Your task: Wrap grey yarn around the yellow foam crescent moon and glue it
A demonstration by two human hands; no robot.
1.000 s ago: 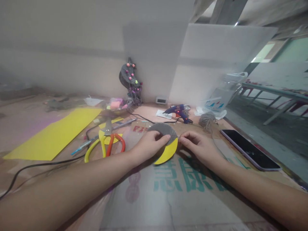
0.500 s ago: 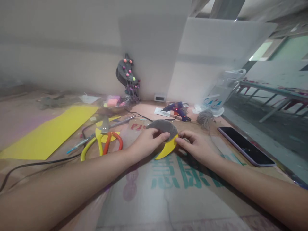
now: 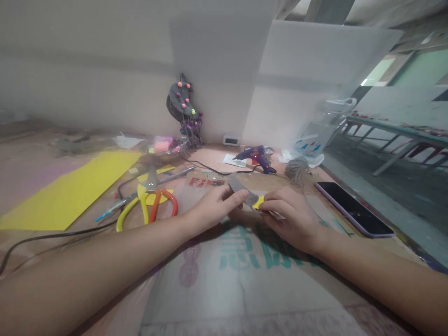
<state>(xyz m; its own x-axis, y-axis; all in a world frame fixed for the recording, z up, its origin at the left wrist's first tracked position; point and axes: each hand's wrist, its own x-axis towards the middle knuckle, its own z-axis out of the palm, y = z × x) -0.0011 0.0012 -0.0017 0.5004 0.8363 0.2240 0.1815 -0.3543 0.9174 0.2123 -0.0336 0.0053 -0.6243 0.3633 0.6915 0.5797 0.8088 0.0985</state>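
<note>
Between my hands is a crescent, part wrapped in grey yarn (image 3: 241,185) and part bare yellow card (image 3: 258,201). My left hand (image 3: 219,203) is closed on the grey part, thumb on top. My right hand (image 3: 294,217) is pinched at the yellow end, its fingers covering most of it. The strand being held, if any, is too blurred to make out. A ball of grey yarn (image 3: 297,169) lies beyond my right hand. Scissors with yellow and orange handles (image 3: 154,207) rest left of my left hand.
A blue glue gun (image 3: 255,156) with a red light stands at the back, its black cord running left. A phone (image 3: 353,209) lies at the right. Yellow card (image 3: 77,189) covers the left side. A decorated grey crescent (image 3: 178,100) leans on the wall.
The crescent has been turned, so less of its yellow end shows. My right hand has closed further over that end, while my left hand stays at the grey part.
</note>
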